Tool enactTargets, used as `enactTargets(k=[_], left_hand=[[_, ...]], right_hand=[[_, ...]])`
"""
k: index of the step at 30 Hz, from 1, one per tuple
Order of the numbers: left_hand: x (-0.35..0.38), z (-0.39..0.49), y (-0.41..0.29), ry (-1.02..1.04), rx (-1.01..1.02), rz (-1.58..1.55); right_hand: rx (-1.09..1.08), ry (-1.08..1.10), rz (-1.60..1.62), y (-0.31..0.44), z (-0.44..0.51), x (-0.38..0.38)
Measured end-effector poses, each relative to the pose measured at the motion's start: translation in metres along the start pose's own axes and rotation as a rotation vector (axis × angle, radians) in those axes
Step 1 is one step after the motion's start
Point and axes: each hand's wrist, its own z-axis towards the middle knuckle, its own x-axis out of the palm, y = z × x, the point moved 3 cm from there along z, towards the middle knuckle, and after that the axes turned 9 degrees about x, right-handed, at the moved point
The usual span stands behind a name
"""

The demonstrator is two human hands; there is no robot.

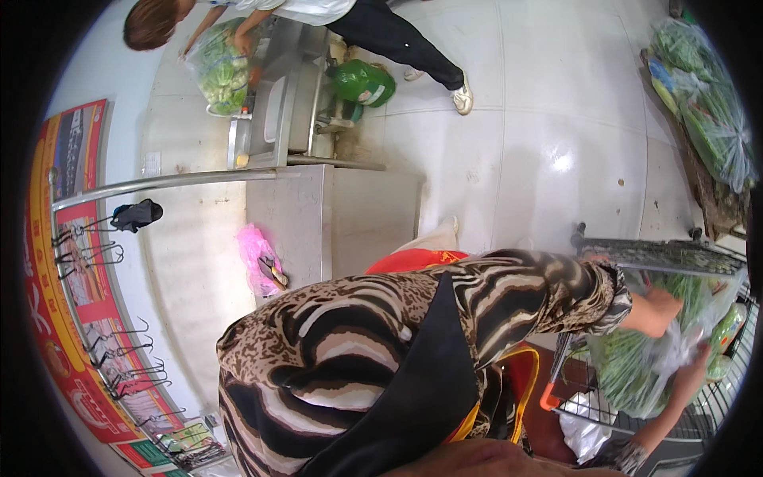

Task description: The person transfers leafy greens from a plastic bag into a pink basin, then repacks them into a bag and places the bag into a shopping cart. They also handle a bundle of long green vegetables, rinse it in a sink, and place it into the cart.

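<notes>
A clear plastic bag of long thin green stalks sits in a black wire shopping cart at the right. My left hand, reaching across from a patterned sleeve, grips gathered plastic on the bag's upper side. Lower down, my right hand pinches the crumpled plastic near the middle; its fingers are partly blurred. Whitish bunched plastic lies between the two hands. Beside the bag, against the cart's far side, is another wrapped green vegetable pack.
A co-worker handles a bag of leafy vegetables at a steel sink. A green plastic container stands below. A pink bag lies on the counter. Hooks hang from a rail. Bagged greens lie far right.
</notes>
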Motion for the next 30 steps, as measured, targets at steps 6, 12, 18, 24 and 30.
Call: enactTargets(k=[6,12,18,24,30], left_hand=[[0.001,-0.049,-0.017,-0.030,0.105,-0.068],[-0.060,-0.119,-0.087,-0.002,0.338,-0.190],[-0.103,-0.164,-0.141,-0.136,0.476,-0.453],[-0.089,-0.143,-0.137,-0.096,0.702,-0.172],[-0.064,-0.153,-0.096,0.219,0.594,0.062]], right_hand=[[0.071,-0.081,-0.024,0.045,-0.048,-0.013],[0.033,-0.390,0.086,0.139,-0.159,-0.090],[-0.405,-0.667,-0.179,0.247,-0.212,-0.174],[-0.482,-0.689,-0.548,0.238,-0.196,-0.203],[-0.072,-0.253,-0.389,0.106,-0.148,-0.121]])
